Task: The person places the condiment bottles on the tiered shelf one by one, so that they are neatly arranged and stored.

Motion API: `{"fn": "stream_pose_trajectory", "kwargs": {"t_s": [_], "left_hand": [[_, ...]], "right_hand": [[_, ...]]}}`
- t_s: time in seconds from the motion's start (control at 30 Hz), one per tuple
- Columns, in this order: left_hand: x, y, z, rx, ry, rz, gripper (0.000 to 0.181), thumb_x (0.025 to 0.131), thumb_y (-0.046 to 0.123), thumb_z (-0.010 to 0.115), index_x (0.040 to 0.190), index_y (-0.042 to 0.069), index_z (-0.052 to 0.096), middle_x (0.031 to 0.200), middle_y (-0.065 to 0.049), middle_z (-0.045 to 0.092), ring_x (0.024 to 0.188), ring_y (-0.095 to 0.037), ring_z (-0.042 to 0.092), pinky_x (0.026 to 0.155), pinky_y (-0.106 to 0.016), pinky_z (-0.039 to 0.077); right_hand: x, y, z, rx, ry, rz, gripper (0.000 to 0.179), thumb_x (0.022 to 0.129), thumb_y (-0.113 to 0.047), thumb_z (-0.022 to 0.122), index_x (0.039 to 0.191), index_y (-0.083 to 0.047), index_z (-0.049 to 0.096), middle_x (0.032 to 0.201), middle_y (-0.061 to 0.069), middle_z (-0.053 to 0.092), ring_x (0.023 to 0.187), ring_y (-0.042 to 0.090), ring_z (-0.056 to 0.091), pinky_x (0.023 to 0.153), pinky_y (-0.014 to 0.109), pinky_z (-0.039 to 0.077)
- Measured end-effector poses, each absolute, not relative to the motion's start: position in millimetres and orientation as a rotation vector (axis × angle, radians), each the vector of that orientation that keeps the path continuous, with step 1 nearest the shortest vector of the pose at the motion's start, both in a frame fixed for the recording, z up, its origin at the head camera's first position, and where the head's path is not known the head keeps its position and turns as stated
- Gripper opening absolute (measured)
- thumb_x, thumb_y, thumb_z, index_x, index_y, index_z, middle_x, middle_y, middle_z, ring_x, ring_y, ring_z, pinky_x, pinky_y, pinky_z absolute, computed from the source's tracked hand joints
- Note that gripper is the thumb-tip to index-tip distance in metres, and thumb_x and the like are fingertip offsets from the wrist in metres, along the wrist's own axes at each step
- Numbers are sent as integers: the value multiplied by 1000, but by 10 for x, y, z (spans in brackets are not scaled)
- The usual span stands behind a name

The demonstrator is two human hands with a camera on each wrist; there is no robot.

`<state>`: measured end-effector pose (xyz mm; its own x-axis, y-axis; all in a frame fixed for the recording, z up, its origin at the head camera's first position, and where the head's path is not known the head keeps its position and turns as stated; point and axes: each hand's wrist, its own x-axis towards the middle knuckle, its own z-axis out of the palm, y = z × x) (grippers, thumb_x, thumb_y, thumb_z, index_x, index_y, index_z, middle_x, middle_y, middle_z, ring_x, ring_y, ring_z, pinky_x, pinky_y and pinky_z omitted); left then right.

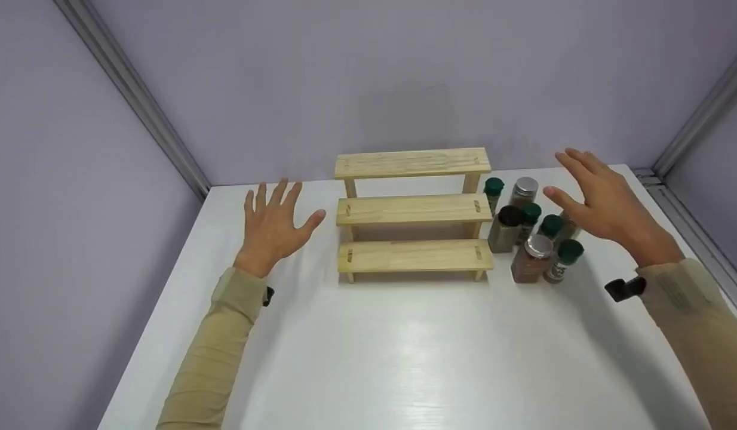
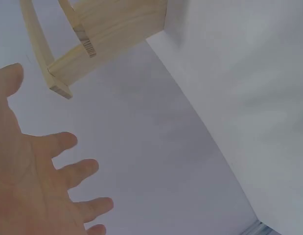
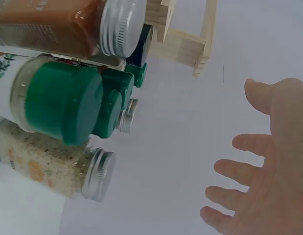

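A three-step wooden shelf point(image 1: 413, 209) of pale wood stands toward the back of the white table. My left hand point(image 1: 274, 230) hovers to the left of it, fingers straight and spread, holding nothing. On the right, my right hand point(image 1: 610, 209) is held above and beside a group of spice jars, its fingers extended and the thumb apart. Among the jars are a reddish-brown one with a silver lid point(image 1: 532, 260), a green-capped one point(image 1: 564, 261) and a dark-capped one point(image 1: 506, 230). In the right wrist view a speckled jar with a silver lid point(image 3: 48, 161) lies nearest the palm side.
The white table point(image 1: 374, 358) meets a pale back wall point(image 1: 404, 77). Grey metal frame posts point(image 1: 135, 101) rise at the corners. More green-capped jars point(image 1: 493, 188) stand close against the shelf's right side. A black strap point(image 1: 625, 289) sits at my right wrist.
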<state>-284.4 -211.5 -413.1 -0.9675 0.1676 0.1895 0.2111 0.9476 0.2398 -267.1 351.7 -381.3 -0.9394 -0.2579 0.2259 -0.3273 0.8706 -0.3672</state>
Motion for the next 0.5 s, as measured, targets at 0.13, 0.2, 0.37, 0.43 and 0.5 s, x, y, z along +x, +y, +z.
{"fn": "stream_pose_trajectory", "kwargs": {"t_s": [0.13, 0.2, 0.37, 0.43, 0.5], "left_hand": [[-2788, -2008, -4149, -307, -2921, -487, 84, 105, 69, 48, 166, 11, 40, 171, -21, 35, 158, -55, 23, 131, -70, 13], [-2766, -1963, -4162, -315, -2906, -559, 82, 106, 66, 50, 165, 10, 41, 170, -21, 38, 157, -52, 28, 130, -69, 19], [-2703, -1905, -4248, -346, -2879, -837, 78, 107, 58, 56, 165, 7, 39, 168, -20, 40, 154, -45, 38, 127, -66, 31], [-2654, -1902, -4299, -343, -2889, -1009, 77, 108, 54, 58, 166, 8, 36, 169, -19, 38, 154, -44, 37, 126, -64, 34], [-2598, -1910, -4352, -324, -2891, -1185, 77, 108, 50, 60, 167, 8, 34, 169, -19, 37, 154, -44, 37, 126, -62, 36]], "right_hand": [[-2510, 3589, -3874, 434, -2802, 680, 72, 109, -43, 61, 166, -7, 36, 170, 25, 34, 143, 58, 43, 116, 80, 33], [-2434, 3621, -3898, 426, -2773, 733, 70, 109, -40, 64, 164, -5, 40, 167, 24, 37, 141, 57, 47, 114, 78, 37], [-2271, 3675, -4003, 416, -2676, 865, 61, 106, -30, 70, 159, -6, 48, 161, 23, 46, 146, 52, 43, 112, 76, 40], [-2224, 3679, -4070, 427, -2625, 891, 57, 106, -25, 71, 156, -7, 53, 157, 21, 51, 146, 48, 46, 117, 65, 42], [-2186, 3670, -4158, 444, -2573, 901, 52, 104, -21, 73, 152, -7, 57, 151, 20, 57, 143, 40, 51, 121, 42, 43]]}}
